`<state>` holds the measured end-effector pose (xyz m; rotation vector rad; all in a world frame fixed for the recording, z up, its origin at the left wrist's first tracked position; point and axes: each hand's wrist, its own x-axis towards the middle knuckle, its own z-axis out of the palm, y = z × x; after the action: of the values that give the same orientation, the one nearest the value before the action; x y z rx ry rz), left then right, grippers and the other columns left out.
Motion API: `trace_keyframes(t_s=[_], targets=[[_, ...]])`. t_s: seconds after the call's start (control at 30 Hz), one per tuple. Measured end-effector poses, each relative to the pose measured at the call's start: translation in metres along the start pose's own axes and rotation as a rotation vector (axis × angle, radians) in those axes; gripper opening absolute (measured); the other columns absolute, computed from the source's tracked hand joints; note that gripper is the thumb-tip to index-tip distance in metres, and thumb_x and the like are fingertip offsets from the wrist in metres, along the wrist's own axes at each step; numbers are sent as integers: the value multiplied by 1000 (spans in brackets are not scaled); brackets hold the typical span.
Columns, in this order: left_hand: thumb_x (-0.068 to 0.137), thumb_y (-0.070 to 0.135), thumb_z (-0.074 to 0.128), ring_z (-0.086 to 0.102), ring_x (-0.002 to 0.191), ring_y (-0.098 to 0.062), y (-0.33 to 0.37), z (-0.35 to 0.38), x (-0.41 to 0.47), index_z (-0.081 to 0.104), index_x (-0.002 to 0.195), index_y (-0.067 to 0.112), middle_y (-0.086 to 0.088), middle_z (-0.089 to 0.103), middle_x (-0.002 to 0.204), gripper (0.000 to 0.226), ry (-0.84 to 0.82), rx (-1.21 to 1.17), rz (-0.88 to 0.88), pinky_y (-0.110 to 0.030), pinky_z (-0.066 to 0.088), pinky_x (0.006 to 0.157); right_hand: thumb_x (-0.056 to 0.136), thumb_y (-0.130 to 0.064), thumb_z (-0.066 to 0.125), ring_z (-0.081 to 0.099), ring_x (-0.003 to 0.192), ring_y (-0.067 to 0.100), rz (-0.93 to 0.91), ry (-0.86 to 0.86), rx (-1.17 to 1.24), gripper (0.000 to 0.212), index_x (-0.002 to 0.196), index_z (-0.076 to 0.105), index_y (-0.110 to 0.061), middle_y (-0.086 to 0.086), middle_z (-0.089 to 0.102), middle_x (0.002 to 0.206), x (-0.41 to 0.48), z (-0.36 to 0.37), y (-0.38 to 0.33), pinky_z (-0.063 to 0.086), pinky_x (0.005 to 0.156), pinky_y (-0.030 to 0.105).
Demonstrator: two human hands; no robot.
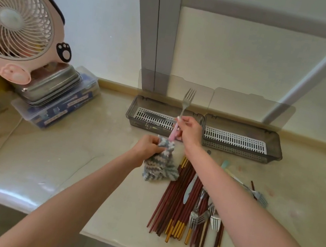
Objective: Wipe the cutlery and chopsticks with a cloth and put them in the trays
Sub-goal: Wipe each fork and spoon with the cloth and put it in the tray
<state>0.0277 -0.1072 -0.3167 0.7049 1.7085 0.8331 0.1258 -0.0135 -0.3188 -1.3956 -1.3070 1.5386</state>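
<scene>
Fork (184, 107), tines up, is raised upright near the left tray (133, 123), its pink handle pinched in the right grip (189, 131), while the left grip (149, 146) bunches the striped cloth (160, 164) against the handle's lower end. It looks light, rigid and smooth, probably slippery through fabric, so the handle is the safer hold, clear of the tines. Chopsticks (174, 201) wait on the surface (64, 160).

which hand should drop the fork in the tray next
Right, probably. The right hand holds the fork by its pink handle, right by the left tray, while the left hand grips the cloth lower down.
</scene>
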Motion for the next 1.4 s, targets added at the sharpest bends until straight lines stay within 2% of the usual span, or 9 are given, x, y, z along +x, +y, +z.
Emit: trace_keyframes(t_s=[0.1,0.23,0.37,0.53,0.73,0.9,1.03,1.23,1.4], targets=[[89,8,58,59,67,-15,-7,-6,0,59,79,7,-7,61,75,10,-34,-35,-62,-20,50,57,96,-12,51,55,51,7,-112,90,-149,14,101,64,-9,2,61,81,27,6,-6,47,46,18],[90,0,52,60,73,-21,-13,-15,-2,59,82,7,-10,62,80,13,-38,-192,-54,-30,50,71,95,-11,52,59,78,19,-263,-49,-812,10,96,61,-16,0,62,94,57,10,16,45,67,29],[89,0,53,61,77,-23,-18,-18,-6,61,87,8,-11,64,85,12,-26,-232,-59,-33,51,75,92,-1,46,61,93,25,-244,-172,-1081,25,90,65,-17,7,66,103,71,19,26,46,72,29],[89,1,54,61,77,-22,-25,-14,-10,61,87,10,-10,64,85,12,-6,-276,-99,-32,51,73,94,-11,46,59,110,25,-92,-335,-1161,29,105,72,-16,6,63,124,84,26,26,50,90,33],[91,6,53,64,71,-17,-29,-12,-12,62,87,9,-8,66,83,10,-22,-372,-114,-25,54,66,97,-24,49,57,113,20,-191,-464,-1107,29,121,65,-22,0,58,133,79,-1,17,45,95,32],[93,1,48,68,61,-13,-35,-9,-11,62,90,5,-5,71,71,15,-48,-455,-152,-24,56,61,93,-11,49,53,85,5,-455,-336,-934,24,102,68,-25,-9,60,101,42,-49,18,48,81,28],[94,-1,44,68,57,-13,-33,-1,-16,61,88,5,-3,71,63,18,-80,-526,-168,-23,57,56,91,-7,50,52,87,4,-382,-449,-1033,25,91,68,-25,-11,61,100,13,-87,45,49,86,32],[94,0,44,68,59,-13,-26,6,-21,60,91,4,-5,70,69,17,-108,-526,-157,-23,56,56,89,-9,53,58,89,7,-323,-247,-906,27,85,68,-30,-12,65,97,8,-89,57,50,84,33],[95,1,43,69,58,-12,-30,8,-26,60,91,5,-3,71,66,18,-115,-540,-154,-22,56,55,74,7,45,59,94,15,-231,-701,-1266,43,84,70,-25,-6,60,96,-4,-93,60,51,77,34]])
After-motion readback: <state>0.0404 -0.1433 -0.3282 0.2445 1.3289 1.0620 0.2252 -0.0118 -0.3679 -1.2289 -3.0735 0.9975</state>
